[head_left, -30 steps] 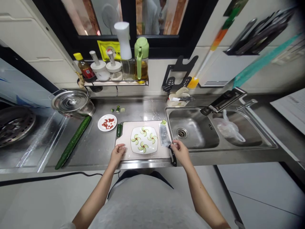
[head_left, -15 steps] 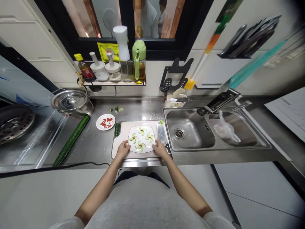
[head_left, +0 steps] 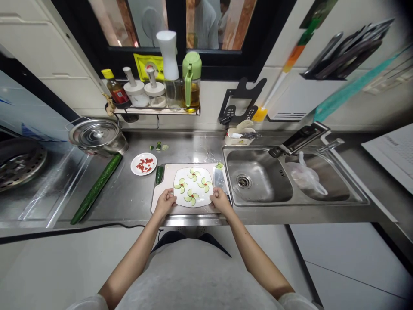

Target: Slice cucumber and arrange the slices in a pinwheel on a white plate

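Note:
A white squarish plate (head_left: 183, 201) carries several pinwheels of thin cucumber slices, each with a red bit at its centre. My left hand (head_left: 165, 200) grips its left edge and my right hand (head_left: 220, 200) grips the right edge. Beneath the plate is a pale cutting board (head_left: 160, 190). On the board's right side lies a kitchen knife (head_left: 219, 177), its handle partly hidden by my right hand. A piece of cucumber (head_left: 159, 175) rests at the board's upper left. Left of that sits a small round plate (head_left: 135, 165) with chopped red pieces.
A long cucumber (head_left: 97, 188) lies on the counter at left, by a lidded steel pot (head_left: 112, 144). The double sink (head_left: 261, 178) is to the right, with a plastic bag (head_left: 306, 176) in it. Cucumber scraps (head_left: 158, 146) lie behind the small plate. A condiment rack (head_left: 155, 111) hangs above.
The plate looks slightly larger and closer to the camera, with both hands still on its edges. My right hand now covers more of the knife handle. The whole view has shifted a little.

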`<state>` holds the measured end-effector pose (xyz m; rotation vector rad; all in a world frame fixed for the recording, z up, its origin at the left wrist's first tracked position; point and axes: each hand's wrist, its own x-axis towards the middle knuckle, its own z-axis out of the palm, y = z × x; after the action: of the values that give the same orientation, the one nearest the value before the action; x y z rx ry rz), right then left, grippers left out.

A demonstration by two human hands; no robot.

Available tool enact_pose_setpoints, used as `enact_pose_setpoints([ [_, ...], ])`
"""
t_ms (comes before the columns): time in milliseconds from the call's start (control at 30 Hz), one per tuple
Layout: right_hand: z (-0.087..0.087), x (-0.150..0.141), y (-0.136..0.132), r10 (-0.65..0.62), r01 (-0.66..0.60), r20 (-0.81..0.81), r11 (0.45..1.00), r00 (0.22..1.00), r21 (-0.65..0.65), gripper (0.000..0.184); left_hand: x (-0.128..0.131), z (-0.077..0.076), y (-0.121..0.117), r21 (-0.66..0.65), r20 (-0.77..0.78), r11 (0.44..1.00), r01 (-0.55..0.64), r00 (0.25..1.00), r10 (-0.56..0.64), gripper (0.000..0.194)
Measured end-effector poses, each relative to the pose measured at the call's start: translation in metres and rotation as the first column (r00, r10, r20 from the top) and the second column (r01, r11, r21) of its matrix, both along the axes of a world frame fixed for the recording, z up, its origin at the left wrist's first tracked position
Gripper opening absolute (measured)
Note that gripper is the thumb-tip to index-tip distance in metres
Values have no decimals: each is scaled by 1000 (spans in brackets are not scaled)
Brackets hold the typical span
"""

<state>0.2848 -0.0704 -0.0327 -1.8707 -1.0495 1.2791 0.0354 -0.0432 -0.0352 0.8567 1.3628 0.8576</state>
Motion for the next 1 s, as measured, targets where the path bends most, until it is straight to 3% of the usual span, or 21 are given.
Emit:
enact_pose_setpoints([
  [133,20,-2,-14,-35,44,-182,998,983,49,28,-7,21,-9,-3,90,1000,-2,996,2,57],
  [333,47,-4,-29,-90,107,-274,993,958,50,32,-15,43,-25,-72,198,995,72,979,-56,65],
  [467,57,-6,-36,-131,150,-311,988,941,36,32,-16,53,-32,-80,233,990,119,968,-98,66],
  [600,59,-12,-43,-208,238,-356,970,911,43,35,-12,62,-36,-66,227,994,85,972,-68,63],
  [700,57,-20,-49,-317,359,-447,933,837,10,41,-6,68,-39,-62,235,996,68,971,-52,59],
  [833,56,-30,-55,-486,537,-605,836,631,-111,51,6,72,-45,-70,264,993,94,962,-72,61],
  [900,56,-32,-56,-517,574,-657,804,548,-153,57,14,72,-49,-83,281,992,100,957,-73,62],
  [1000,56,-28,-57,-520,611,-690,779,504,-141,61,29,70,-55,-92,336,985,147,936,-108,62],
])
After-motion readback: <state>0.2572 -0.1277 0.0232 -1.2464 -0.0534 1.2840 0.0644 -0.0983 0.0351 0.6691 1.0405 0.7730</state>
